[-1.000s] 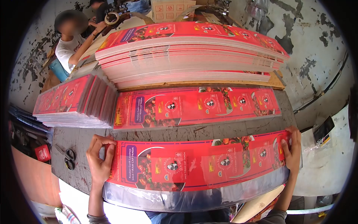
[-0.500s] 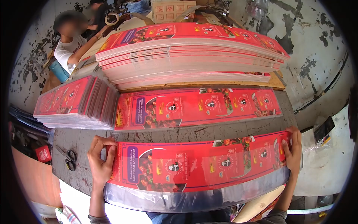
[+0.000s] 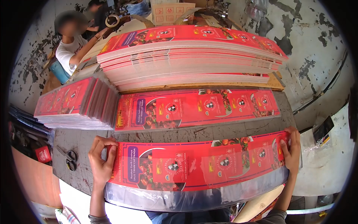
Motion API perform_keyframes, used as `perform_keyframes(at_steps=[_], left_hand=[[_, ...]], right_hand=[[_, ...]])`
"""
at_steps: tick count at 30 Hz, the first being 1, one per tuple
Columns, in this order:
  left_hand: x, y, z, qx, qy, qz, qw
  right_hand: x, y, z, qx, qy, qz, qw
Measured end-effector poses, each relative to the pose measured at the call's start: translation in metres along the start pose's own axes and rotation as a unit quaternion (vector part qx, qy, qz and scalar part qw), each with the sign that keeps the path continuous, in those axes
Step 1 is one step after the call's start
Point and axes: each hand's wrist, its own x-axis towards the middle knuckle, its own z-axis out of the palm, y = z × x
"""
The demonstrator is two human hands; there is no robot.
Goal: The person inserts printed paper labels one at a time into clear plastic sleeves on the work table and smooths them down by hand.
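A long red printed card strip point(image 3: 194, 168) with panda logos and food pictures lies in front of me, partly inside a clear plastic sleeve point(image 3: 194, 198). The sleeve's transparent edge hangs past the strip on the side nearest my body. My left hand point(image 3: 102, 158) grips the left end, thumb on top and fingers curled over the far corner. At the right end, my right hand point(image 3: 291, 151) pinches the strip's edge, its thumb on the printed face. Just beyond lies a sleeved red strip stack point(image 3: 194, 108), parallel to the one I hold.
Scissors point(image 3: 68, 157) rest on the grey table point(image 3: 82, 140) at left. A bundle of sleeved strips point(image 3: 74, 104) stands behind them. A tall stack of red strips point(image 3: 186, 56) sits at the back on a wooden board point(image 3: 276, 83). Two people are at far left; one is a co-worker point(image 3: 69, 52).
My right thumb has shifted slightly on the strip's right end, which now looks flatter there. Both hands keep their hold. The view has moved very slightly.
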Motion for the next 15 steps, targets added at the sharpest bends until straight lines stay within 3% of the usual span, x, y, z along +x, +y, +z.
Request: perform_keyframes(at_steps=[15], left_hand=[[-0.0005, -0.0019, 0.0005, 0.001, 0.004, 0.01, 1.0]], right_hand=[[-0.0005, -0.0001, 0.0006, -0.006, 0.009, -0.01, 1.0]])
